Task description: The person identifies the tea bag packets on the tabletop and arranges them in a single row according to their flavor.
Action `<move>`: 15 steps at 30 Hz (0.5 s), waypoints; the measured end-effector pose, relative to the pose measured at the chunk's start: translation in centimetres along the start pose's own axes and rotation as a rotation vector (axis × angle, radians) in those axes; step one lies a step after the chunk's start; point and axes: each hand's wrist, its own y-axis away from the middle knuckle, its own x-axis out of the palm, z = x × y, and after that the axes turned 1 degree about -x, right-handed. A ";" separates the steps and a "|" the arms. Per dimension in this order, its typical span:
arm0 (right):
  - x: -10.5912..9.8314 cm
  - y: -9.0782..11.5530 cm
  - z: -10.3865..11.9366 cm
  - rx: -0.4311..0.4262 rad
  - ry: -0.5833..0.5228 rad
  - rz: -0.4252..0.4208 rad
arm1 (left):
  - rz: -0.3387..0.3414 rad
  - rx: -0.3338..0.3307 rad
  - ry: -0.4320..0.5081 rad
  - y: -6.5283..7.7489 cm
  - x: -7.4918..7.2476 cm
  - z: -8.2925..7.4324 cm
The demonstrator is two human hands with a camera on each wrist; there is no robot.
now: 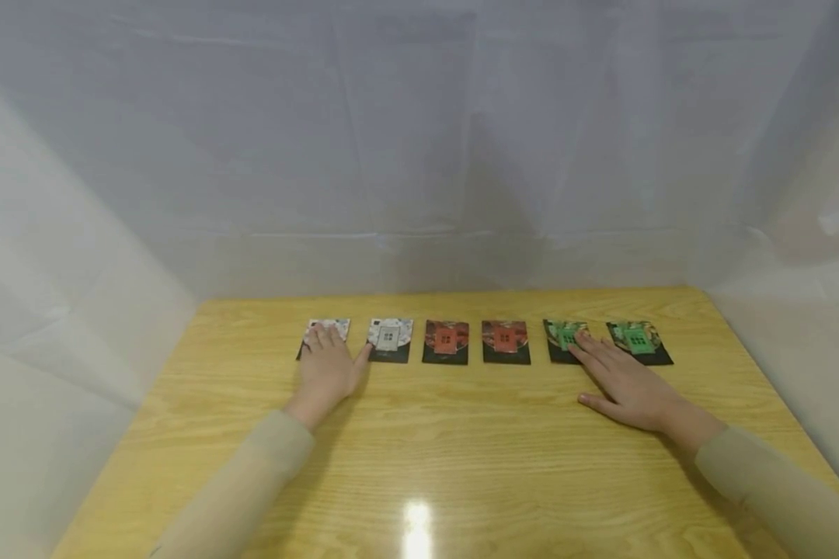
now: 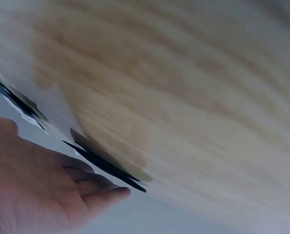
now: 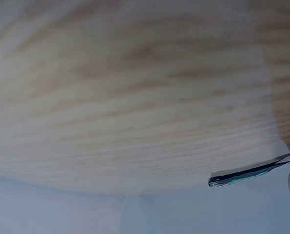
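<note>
Several small flat packets lie in one row near the far side of the table. My left hand (image 1: 327, 366) rests with straight fingers over the leftmost white-and-black packet (image 1: 337, 324); its thumb reaches the edge of the second white-and-black packet (image 1: 390, 341). Two red-and-black packets (image 1: 445, 341) lie in the middle, apart from both hands. The fingertips of my right hand (image 1: 629, 388) lie over part of a green-and-black packet (image 1: 558, 335), and its knuckles are just short of the rightmost green one (image 1: 639, 343). In the left wrist view, a dark packet edge (image 2: 106, 163) shows beside the extended fingers.
The wooden table (image 1: 447, 450) has a bright glare spot near the front. Pale sheeting (image 1: 419, 155) hangs behind it and along both sides, close to the table's edges.
</note>
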 end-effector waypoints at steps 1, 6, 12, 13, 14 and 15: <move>0.0 0.0 0.0 -0.004 0.003 -0.003 | -0.003 0.002 0.002 0.0 0.0 0.1; -0.1 -0.2 -0.1 -0.018 0.004 -0.018 | -0.031 0.023 0.010 0.1 0.0 0.9; -0.5 -0.4 0.1 0.012 -0.025 -0.019 | -0.111 0.079 -0.015 0.8 0.0 2.2; -0.6 -0.4 0.2 0.014 -0.027 -0.023 | -0.125 0.087 -0.015 0.9 0.0 2.5; -0.7 -0.4 0.2 0.016 -0.029 -0.028 | -0.139 0.097 -0.016 1.1 0.0 2.7; -0.8 -0.5 0.3 0.017 -0.028 -0.033 | -0.150 0.107 -0.021 1.2 0.0 3.0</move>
